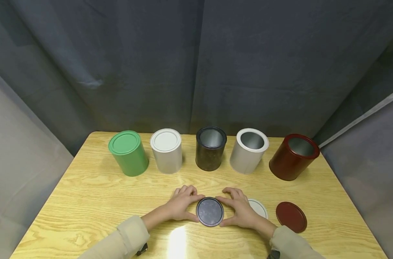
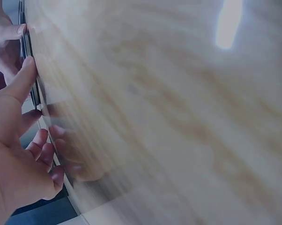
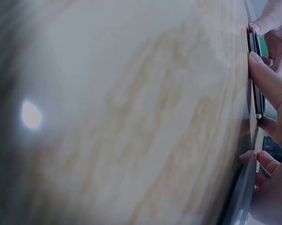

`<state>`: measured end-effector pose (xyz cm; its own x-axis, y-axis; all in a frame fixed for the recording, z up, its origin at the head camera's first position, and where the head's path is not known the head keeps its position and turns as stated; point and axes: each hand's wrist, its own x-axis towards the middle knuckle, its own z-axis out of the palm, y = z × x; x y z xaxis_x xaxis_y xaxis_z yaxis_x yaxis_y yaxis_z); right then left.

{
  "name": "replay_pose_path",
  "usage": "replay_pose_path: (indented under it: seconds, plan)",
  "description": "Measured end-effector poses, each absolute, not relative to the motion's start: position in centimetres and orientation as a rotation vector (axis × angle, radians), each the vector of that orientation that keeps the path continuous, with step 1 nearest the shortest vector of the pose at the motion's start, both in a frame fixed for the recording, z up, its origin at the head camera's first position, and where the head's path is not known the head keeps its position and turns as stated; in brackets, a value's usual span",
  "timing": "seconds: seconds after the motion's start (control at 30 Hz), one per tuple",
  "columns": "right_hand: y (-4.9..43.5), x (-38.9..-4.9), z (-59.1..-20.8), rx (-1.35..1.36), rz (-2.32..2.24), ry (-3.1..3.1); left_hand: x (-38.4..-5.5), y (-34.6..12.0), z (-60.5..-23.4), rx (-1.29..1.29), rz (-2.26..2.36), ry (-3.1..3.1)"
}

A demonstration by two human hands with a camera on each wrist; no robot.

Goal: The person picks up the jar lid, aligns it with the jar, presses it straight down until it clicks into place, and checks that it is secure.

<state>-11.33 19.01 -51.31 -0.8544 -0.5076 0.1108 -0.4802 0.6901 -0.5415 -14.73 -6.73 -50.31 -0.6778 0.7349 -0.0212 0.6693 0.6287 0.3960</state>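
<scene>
A round black lid [image 1: 210,212] lies flat near the front middle of the table, between both hands. At its left edge my left hand [image 1: 182,205] holds it with thumb and index finger. My right hand [image 1: 240,208] grips the opposite edge the same way, its other fingers bent. Seen edge-on in the left wrist view, the lid [image 2: 35,96] sits low against the tabletop. Behind it stands a black can [image 1: 209,154] with an uncovered top. A white lid [image 1: 258,208] is partly hidden by the right hand, and a dark red lid [image 1: 291,217] lies farther right.
Along the back stand a lidded green can [image 1: 131,160] and a lidded white can [image 1: 168,158] on the left. An uncovered white can [image 1: 245,158] and an uncovered dark red can [image 1: 287,163] stand on the right. Dark curtains [image 1: 196,72] hang behind the wooden table [image 1: 96,201].
</scene>
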Motion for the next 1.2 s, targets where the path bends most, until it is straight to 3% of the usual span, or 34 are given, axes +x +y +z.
replay_pose_path:
  seconds: [1.2]
  plan:
    - [19.1, -11.1, -50.3, -0.903, -1.069, 2.829, -15.1, -7.2, -49.3, 1.176, 0.699, 2.583]
